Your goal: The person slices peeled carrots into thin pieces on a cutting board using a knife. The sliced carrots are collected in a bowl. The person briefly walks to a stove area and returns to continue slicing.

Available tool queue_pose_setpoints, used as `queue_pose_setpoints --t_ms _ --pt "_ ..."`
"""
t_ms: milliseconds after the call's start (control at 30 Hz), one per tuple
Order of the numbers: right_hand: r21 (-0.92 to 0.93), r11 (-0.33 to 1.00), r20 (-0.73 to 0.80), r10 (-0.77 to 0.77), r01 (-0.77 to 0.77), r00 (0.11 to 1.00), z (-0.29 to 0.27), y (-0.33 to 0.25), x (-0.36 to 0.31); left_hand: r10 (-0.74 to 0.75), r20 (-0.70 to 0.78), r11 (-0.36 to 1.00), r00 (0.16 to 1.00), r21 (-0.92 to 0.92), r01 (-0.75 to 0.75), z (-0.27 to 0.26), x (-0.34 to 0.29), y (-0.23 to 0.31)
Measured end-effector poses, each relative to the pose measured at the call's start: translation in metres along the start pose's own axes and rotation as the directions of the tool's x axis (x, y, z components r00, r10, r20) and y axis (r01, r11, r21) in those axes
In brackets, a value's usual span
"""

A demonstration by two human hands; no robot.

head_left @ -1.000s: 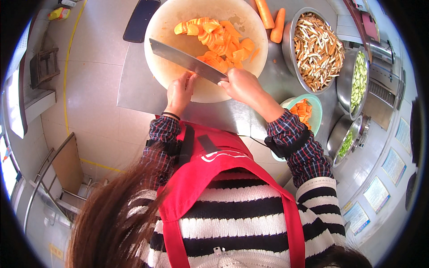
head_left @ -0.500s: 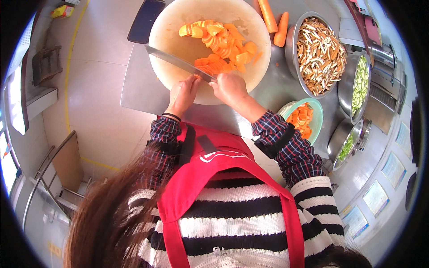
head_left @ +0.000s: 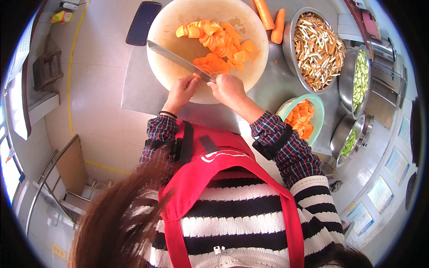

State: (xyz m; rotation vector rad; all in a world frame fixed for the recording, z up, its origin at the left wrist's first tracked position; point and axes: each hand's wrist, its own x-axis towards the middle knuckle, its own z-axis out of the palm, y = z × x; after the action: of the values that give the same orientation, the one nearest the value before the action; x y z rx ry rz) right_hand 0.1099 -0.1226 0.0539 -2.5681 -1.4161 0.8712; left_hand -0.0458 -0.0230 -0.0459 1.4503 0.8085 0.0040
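Observation:
My right hand (head_left: 228, 88) is closed round the handle of a knife (head_left: 172, 56), whose broad blade points to the far left over a round cutting board (head_left: 163, 27). Just left of the handle, my left hand (head_left: 181, 91) pinches a small end of carrot (head_left: 196, 76) against the near side of the blade. Beyond the blade lies a row of fresh carrot slices (head_left: 211, 64). A larger pile of sliced carrot (head_left: 219, 38) spreads across the middle of the board. The lower part of the carrot end is hidden by my fingers.
Two whole carrots (head_left: 277, 27) lie right of the board, near a steel bowl of brown-and-white strips (head_left: 318, 51). A green basket (head_left: 317, 109) holds carrot pieces. Farther right stand steel bowls of green slices (head_left: 360, 82) and chopped greens (head_left: 347, 144). A phone (head_left: 143, 23) lies at the far left.
The hands and knife keep almost the same pose on the board. The whole view has shifted slightly; no thing has been taken up or let go.

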Motion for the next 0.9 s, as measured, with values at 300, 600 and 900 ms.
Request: queue_pose_setpoints --t_ms 300,600,900 --pt "0.063 0.998 0.032 0.013 -0.015 0.999 -0.018 0.000 -0.005 0.279 -0.093 0.886 0.956 0.409 -0.219 0.001 -0.006 0.024" --pt "0.079 0.996 0.075 0.042 -0.048 0.996 -0.044 -0.002 -0.014 0.292 -0.063 0.846 0.954 0.482 -0.227 0.001 -0.007 0.027" --pt "0.062 0.998 0.084 0.004 -0.009 0.996 -0.035 0.006 -0.010 0.320 -0.064 0.838 0.945 0.485 -0.251 0.001 -0.007 0.022"
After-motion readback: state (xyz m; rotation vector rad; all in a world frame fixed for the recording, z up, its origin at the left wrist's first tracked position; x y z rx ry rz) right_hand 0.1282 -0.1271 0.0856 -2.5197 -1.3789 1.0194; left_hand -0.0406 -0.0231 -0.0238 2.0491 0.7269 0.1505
